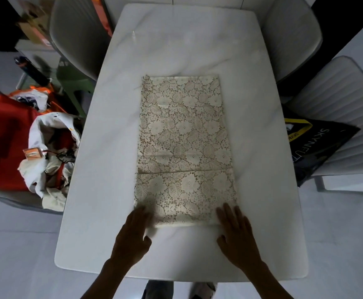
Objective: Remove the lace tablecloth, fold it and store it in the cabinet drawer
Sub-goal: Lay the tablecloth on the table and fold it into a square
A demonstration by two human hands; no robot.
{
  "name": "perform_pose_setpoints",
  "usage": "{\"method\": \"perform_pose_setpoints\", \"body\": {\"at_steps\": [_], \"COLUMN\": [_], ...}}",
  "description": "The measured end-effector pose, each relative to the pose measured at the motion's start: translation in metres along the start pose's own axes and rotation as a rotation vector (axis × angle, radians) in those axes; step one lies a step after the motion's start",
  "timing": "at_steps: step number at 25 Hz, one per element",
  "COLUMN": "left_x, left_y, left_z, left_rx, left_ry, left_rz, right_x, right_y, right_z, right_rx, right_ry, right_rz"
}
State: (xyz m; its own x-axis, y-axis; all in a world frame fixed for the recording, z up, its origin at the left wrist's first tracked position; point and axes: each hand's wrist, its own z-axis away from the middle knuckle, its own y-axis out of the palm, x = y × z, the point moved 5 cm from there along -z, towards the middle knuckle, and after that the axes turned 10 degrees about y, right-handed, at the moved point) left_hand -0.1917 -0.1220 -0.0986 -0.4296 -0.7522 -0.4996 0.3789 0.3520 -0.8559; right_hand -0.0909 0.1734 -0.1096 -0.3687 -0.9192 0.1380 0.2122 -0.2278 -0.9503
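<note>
Nearest the camera, both forearms come up from the bottom edge, cut off below the elbow. Between them, under the desk's rim, a bit of the person's legs and feet shows, too dark for me to read.

Left hand point(133, 238): flat, fingers point(140, 214) straight and a little spread, tips resting on the near left corner of the cloth. That corner is blurred, so I cannot tell if the tips press or only touch. Nothing gripped.

Right hand point(235, 240): also flat and spread, fingertips point(227, 209) lying on the near right corner, thumb out on the bare top. Nothing gripped.

The cream floral lace tablecloth point(184, 147) lies folded into a long narrow strip down the middle of the white marble-look desk point(262, 190), running away from me. A crosswise edge or crease crosses it near the close end; how many layers lie beneath I cannot make out.

Left of the desk, a chair holds a heap of red and white cloth point(44, 152) with a small orange tag point(32, 153); its print is illegible. Behind it, orange and dark items are too blurred to name.

Right, a black bag with yellow trim point(318, 145) lies on a white ribbed chair point(344, 100); I read "SKYNFUT", the rest hidden.

Farther off, two grey padded chairs point(77, 33) flank the far end, tops cut off.
</note>
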Motion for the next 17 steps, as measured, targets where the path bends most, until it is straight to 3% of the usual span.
{"method": "perform_pose_setpoints", "body": {"at_steps": [2, 5, 7, 10, 12, 14, 17], "left_x": [-0.005, -0.011, -0.008, -0.01, -0.003, 0.006, 0.019], "left_y": [0.005, 0.006, -0.006, -0.028, -0.046, -0.065, -0.092], "left_z": [-0.003, -0.008, -0.008, -0.005, 0.004, 0.015, 0.0], "left_rx": [-0.04, -0.089, -0.136, -0.053, 0.062, 0.181, 0.076], "left_ry": [-0.016, 0.124, 0.133, 0.209, 0.167, 0.085, -0.018], "left_rz": [-0.107, -0.373, -0.327, -0.233, -0.044, 0.292, 0.651], "right_x": [0.004, 0.003, 0.001, 0.006, 0.0, -0.016, -0.028], "right_y": [0.001, -0.002, -0.01, -0.029, -0.042, -0.063, -0.096], "right_z": [0.001, -0.004, -0.009, 0.001, 0.02, 0.034, 0.008], "right_rx": [-0.014, -0.093, -0.134, -0.153, -0.135, -0.063, 0.135], "right_ry": [0.048, 0.03, 0.023, -0.025, -0.094, -0.099, -0.023], "right_rz": [0.056, 0.071, 0.05, 0.002, -0.114, -0.288, -0.641]}}
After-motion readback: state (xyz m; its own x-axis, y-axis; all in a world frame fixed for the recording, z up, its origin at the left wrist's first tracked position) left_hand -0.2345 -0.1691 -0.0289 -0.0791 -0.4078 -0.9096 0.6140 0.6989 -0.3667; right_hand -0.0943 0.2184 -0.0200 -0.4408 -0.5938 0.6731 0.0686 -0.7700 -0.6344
